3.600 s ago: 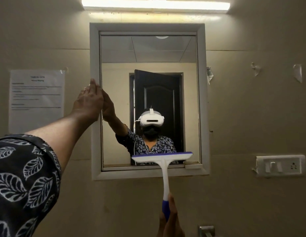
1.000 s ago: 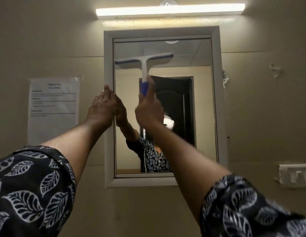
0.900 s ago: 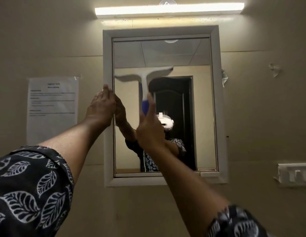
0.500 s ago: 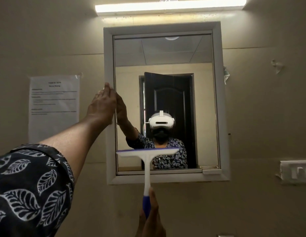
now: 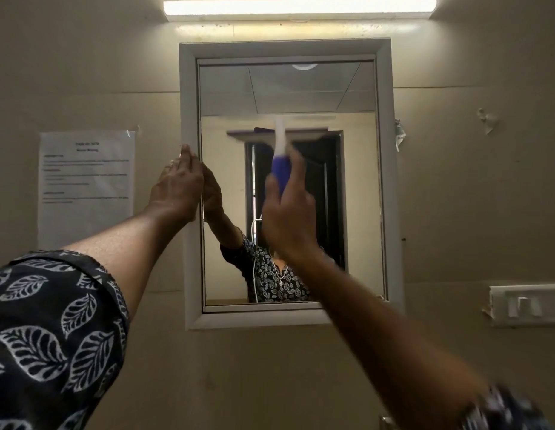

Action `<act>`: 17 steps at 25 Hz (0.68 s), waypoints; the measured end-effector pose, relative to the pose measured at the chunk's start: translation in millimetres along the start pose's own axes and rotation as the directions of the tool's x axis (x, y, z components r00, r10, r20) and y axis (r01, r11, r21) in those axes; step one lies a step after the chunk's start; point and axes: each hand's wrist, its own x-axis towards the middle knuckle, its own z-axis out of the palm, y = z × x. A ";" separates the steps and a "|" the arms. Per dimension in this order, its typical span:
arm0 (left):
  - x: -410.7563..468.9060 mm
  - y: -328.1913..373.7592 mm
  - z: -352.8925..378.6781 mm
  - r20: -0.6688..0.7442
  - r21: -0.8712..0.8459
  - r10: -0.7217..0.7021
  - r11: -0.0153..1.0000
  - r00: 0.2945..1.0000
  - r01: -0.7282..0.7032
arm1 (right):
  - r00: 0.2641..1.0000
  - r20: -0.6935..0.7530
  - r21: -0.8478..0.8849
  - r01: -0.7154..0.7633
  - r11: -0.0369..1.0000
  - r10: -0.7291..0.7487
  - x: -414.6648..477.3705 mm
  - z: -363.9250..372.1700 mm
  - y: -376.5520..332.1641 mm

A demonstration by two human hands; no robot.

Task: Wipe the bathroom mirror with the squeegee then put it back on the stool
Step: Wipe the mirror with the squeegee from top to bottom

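Note:
A white-framed mirror (image 5: pixel 383 187) hangs on the beige wall. My right hand (image 5: pixel 290 212) is raised in front of its middle, shut on the blue grip of a white squeegee (image 5: pixel 280 141). The squeegee stands upright and is blurred by motion; its blade lies across the glass about a third of the way down. My left hand (image 5: pixel 177 184) rests flat against the mirror's left frame edge, fingers up. The stool is out of view.
A tube light (image 5: pixel 297 7) runs above the mirror. A printed sheet (image 5: pixel 85 187) is taped to the wall at left. A white switch plate (image 5: pixel 525 304) sits at lower right. The mirror reflects a dark door.
Half a second ago the squeegee blade was at the mirror's bottom with my right hand low. It has swept up to the upper middle of the glass. My left hand stays on the frame.

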 end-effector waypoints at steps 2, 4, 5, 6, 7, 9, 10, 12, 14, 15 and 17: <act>0.3 0.3 1.8 0.013 0.022 0.000 1.000 1.000 -0.001 | 0.990 -0.075 0.002 0.119 0.993 -0.118 48.4 0.4 -8.5; 2.6 -0.4 4.7 0.004 0.058 0.025 0.998 1.000 -0.025 | 0.986 -0.107 -0.066 0.123 0.990 -0.129 83.0 1.4 -12.3; 2.2 -0.1 4.2 0.007 0.062 0.030 0.998 1.000 -0.031 | 0.988 -0.096 -0.086 0.111 0.990 -0.119 91.2 3.2 -9.5; 1.7 -0.1 3.7 0.007 0.059 0.034 0.998 0.999 -0.034 | 0.994 -0.069 -0.096 0.082 0.992 -0.089 93.6 4.3 -4.3; 1.7 -0.2 3.3 0.006 0.057 0.028 0.998 1.000 -0.028 | 0.998 -0.033 -0.091 0.057 0.994 -0.060 90.9 5.0 0.0; 0.6 0.4 2.8 0.011 0.066 0.023 0.998 1.000 -0.024 | 1.000 0.024 -0.089 0.016 0.996 -0.014 73.2 6.8 15.8; 0.5 0.5 2.5 0.010 0.067 0.025 0.997 1.000 -0.025 | 0.999 0.043 -0.094 0.016 0.995 -0.012 56.6 7.5 26.8; 0.9 0.9 2.0 0.013 0.068 0.025 0.997 1.000 -0.025 | 0.997 0.068 -0.128 0.051 0.990 -0.042 6.7 11.0 56.4; -0.3 1.8 1.9 0.009 0.063 0.022 0.998 1.000 -0.023 | 0.997 0.080 -0.168 0.018 0.986 -0.004 -54.9 16.4 86.5; -0.5 1.7 2.1 0.005 0.060 0.023 0.998 1.000 -0.023 | 0.996 0.082 -0.169 -0.016 0.985 0.031 -85.8 19.1 99.0; -1.0 1.5 2.5 0.002 0.063 0.025 0.998 1.000 -0.025 | 0.987 0.095 -0.156 -0.114 0.981 0.130 -138.5 23.7 116.0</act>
